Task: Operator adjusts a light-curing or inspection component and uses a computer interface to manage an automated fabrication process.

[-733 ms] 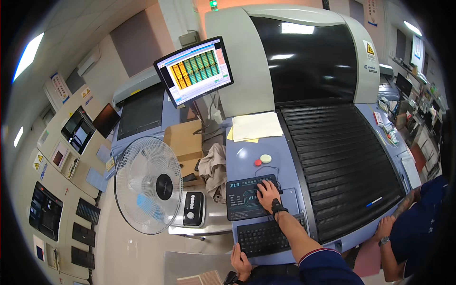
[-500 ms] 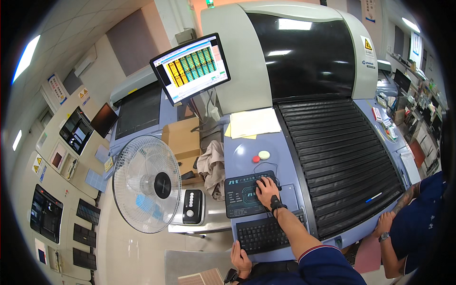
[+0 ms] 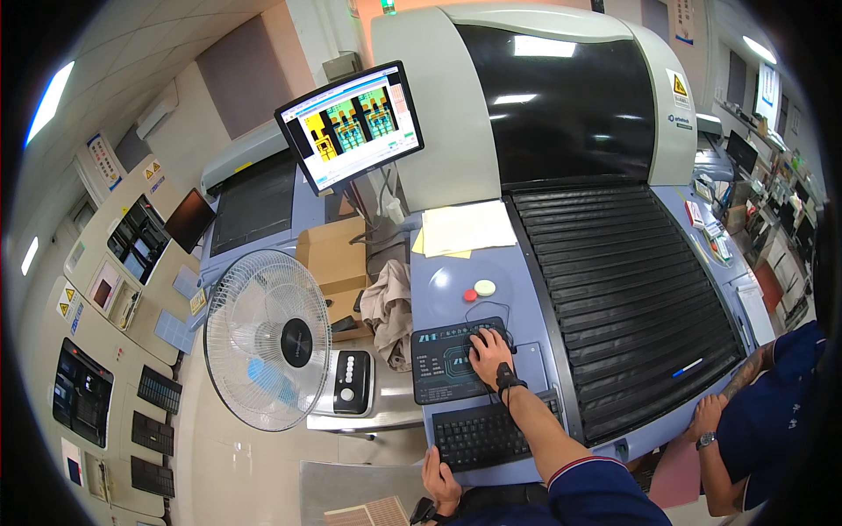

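My right hand (image 3: 491, 358) lies over a computer mouse on a black printed mouse pad (image 3: 431, 379), its fingers bent over it; the hand hides nearly all of the mouse. Just in front of the pad is a black keyboard (image 3: 478, 438), partly under my right forearm. My left hand (image 3: 441, 484) is at the keyboard's near left corner, a finger along its side and the thumb at its front edge. Beyond, a tilted monitor (image 3: 355, 127) displays a close view of a yellow, green and black circuit-like pattern.
A large machine with a dark hood (image 3: 561, 105) and ribbed black bed (image 3: 623, 307) stands to the right; a pen (image 3: 688, 367) lies on it. Papers (image 3: 465, 230) and two round buttons (image 3: 478, 290) are beyond the pad. A fan (image 3: 267, 342) stands left. A co-worker's arm (image 3: 721, 447) is at right.
The pattern on the monitor has gone from many small panels to a few larger ones. My right hand has barely shifted on the mouse; my left hand stays at the keyboard corner.
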The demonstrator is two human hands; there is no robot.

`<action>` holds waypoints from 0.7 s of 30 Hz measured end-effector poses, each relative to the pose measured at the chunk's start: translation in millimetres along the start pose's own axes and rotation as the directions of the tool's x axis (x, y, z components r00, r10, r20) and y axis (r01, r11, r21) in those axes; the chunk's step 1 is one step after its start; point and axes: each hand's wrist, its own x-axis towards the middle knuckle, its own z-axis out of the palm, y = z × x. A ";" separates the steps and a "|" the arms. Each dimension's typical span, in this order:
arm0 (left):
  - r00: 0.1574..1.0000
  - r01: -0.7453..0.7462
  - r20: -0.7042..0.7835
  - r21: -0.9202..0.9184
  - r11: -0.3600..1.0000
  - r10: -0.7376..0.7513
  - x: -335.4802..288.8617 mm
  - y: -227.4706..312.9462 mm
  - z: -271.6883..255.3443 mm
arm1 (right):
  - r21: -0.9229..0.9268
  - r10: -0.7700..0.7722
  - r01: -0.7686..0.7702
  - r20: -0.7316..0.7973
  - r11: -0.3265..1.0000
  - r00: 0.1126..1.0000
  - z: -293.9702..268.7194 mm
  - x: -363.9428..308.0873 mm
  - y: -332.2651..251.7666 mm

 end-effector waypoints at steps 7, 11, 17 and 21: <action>1.000 -0.014 -0.003 -0.012 1.000 0.014 0.6 -0.3 1.7 | -0.018 0.012 -0.012 -0.003 1.000 1.000 -1.1 -0.1 0.0; 1.000 -0.006 -0.003 -0.010 1.000 0.006 1.7 3.7 0.7 | -0.017 0.000 0.000 -0.013 1.000 1.000 -0.4 0.5 1.0; 1.000 -0.026 -0.007 -0.014 1.000 0.026 2.2 1.0 0.3 | -0.006 -0.003 0.002 -0.013 1.000 1.000 -2.7 1.4 -1.9; 1.000 -0.026 -0.009 -0.007 1.000 0.026 2.5 3.0 1.3 | -0.026 0.001 -0.001 -0.002 1.000 1.000 -2.8 1.0 -0.4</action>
